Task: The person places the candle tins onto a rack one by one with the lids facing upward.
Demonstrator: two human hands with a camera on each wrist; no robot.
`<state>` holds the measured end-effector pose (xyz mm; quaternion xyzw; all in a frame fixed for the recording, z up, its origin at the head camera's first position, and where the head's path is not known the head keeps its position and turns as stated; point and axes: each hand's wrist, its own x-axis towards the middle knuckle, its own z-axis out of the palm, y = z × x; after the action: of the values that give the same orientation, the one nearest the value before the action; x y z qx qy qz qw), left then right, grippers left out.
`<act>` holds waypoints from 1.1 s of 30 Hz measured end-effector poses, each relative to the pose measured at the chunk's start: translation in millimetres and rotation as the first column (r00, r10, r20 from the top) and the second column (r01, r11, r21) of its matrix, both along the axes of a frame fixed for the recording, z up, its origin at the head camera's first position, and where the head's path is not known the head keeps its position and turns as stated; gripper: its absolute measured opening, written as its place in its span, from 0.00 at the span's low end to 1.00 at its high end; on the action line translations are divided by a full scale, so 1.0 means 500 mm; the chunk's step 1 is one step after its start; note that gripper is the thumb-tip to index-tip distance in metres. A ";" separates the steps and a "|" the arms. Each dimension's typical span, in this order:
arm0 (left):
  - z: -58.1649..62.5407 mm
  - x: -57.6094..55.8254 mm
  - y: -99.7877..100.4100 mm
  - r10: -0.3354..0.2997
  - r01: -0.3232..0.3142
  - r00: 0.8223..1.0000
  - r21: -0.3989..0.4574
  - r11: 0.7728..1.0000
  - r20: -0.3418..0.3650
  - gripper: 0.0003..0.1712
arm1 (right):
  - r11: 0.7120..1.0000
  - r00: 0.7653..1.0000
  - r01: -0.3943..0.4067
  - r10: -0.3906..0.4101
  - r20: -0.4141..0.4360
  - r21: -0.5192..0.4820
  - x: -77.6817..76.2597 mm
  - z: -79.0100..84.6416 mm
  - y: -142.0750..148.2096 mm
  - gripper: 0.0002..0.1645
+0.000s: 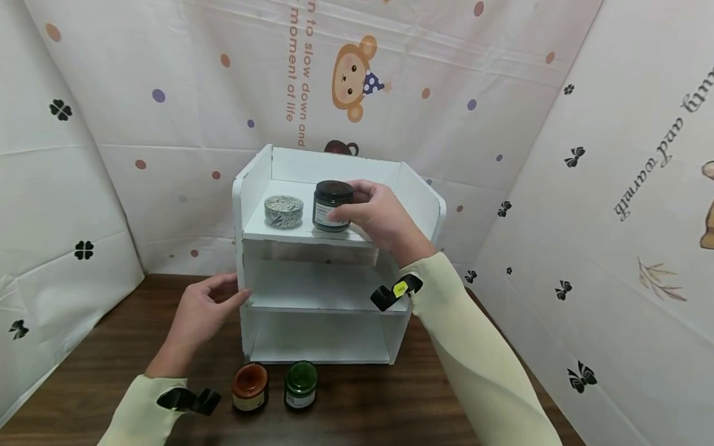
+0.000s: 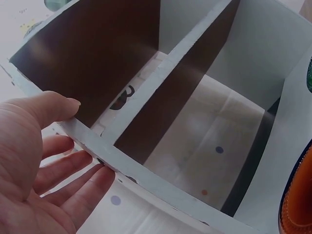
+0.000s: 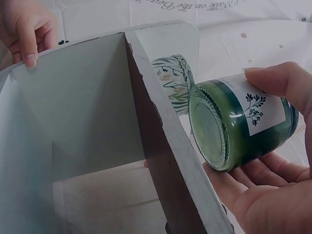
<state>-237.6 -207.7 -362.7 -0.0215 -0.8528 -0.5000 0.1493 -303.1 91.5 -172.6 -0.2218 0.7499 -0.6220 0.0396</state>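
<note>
My right hand grips a dark green glass candle jar with a black lid and white label at the top level of a white shelf unit. In the right wrist view the jar is tilted, its base towards the camera, with the thumb on the label and fingers underneath. A round leaf-patterned tin sits just left of it on the top shelf. My left hand holds the unit's left side panel. In the left wrist view its thumb lies over the panel edge, fingers on the outer face.
On the dark wooden table, in front of the unit, stand an amber jar and a green jar. Printed white cloth hangs behind and at both sides. The unit has two lower compartments.
</note>
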 end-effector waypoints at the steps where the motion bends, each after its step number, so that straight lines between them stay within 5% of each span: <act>1: 0.000 0.000 0.000 0.000 0.000 1.000 -0.001 1.000 0.000 0.38 | 1.000 1.000 -0.002 0.002 0.007 -0.010 -0.002 0.000 -0.001 0.35; 10: -0.002 -0.001 -0.001 0.005 -0.005 1.000 -0.010 1.000 -0.004 0.38 | 0.999 0.999 -0.002 0.003 0.046 -0.037 -0.015 -0.002 -0.008 0.34; 33: -0.003 -0.004 -0.003 -0.002 0.002 1.000 -0.020 1.000 -0.012 0.37 | 0.991 1.000 0.014 -0.015 0.003 0.134 -0.028 0.001 -0.012 0.33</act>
<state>-239.8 -209.3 -364.2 -0.0267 -0.8569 -0.4914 0.1536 -317.2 85.7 -172.0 -0.2119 0.7916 -0.5709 0.0515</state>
